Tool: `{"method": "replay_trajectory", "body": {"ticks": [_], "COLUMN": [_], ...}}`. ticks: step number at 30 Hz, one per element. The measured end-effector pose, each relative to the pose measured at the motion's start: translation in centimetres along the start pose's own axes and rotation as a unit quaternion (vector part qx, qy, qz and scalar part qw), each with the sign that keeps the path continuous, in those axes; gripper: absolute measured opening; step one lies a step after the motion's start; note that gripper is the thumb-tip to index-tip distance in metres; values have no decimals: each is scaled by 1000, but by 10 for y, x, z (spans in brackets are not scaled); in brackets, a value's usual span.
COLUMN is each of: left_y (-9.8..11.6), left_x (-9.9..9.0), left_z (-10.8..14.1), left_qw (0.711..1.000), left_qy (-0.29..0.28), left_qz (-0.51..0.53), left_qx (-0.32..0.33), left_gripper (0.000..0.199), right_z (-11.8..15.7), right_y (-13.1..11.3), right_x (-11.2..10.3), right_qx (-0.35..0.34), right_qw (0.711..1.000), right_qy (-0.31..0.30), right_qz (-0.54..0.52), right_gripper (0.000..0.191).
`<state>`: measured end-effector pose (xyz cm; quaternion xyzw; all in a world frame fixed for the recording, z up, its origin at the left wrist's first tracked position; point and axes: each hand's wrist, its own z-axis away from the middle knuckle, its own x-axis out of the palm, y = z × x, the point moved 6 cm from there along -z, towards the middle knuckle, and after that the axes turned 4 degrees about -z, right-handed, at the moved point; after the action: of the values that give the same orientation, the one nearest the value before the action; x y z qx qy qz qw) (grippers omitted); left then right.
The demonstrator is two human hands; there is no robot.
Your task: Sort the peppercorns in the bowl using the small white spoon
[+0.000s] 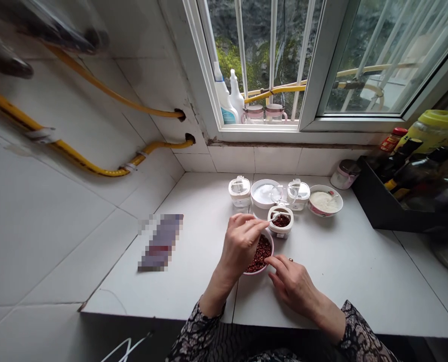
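Observation:
My left hand [241,241] pinches a small white spoon [275,216], whose end is over the mouth of an open clear seasoning jar [281,232] with a white rim. Dark red-brown grains, which look like Sichuan peppercorns, lie in that jar. More of them [260,255] fill a round bowl with a pale pink rim [272,245], partly hidden below my left hand. My right hand [293,281] holds the bowl's near right edge, with fingertips at the rim and the thumb lower down. The jar's clear lid [283,195] is tipped up behind it.
Behind stand two lidded clear jars [239,192] [298,193], a bowl of white grains [263,195] and a patterned bowl of white powder [324,202]. At right, a black box [378,201] holds bottles, beside a dark-lidded jar [344,175]. A blurred-out packet [161,244] lies left.

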<state>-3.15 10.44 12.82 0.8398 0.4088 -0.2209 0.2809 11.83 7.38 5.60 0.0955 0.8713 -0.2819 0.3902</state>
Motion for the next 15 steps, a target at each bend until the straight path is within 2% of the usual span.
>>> {"method": "replay_trajectory", "body": {"ticks": [2, 4, 7, 9, 12, 15], "left_y": [9, 11, 0, -12, -31, -40], "left_x": [6, 2, -18, -32, -39, -31], "left_z": [0, 2, 10, 18, 36, 53], "left_qw": [999, 998, 999, 999, 996, 988], "left_qy": [-9, 3, 32, 25, -39, -104], "left_qz": [-21, -25, -13, 0, 11, 21], "left_qx": [46, 55, 8, -32, -84, -111], "left_gripper": [30, 30, 26, 22, 17, 18], "right_z": [0, 0, 1, 0, 0, -1], "right_y": [1, 1, 1, 0, -1, -2], "right_x": [0, 1, 0, -1, -1, -2], "right_qx": [3, 2, -2, -4, -10, -12], "right_qw": [1000, 1000, 1000, 1000, 1000, 1000], "right_qy": [-1, -4, -5, -4, -5, -4], "right_qz": [-2, -6, -8, -7, -7, 1], "right_gripper": [35, 35, 36, 36, 34, 33]}}
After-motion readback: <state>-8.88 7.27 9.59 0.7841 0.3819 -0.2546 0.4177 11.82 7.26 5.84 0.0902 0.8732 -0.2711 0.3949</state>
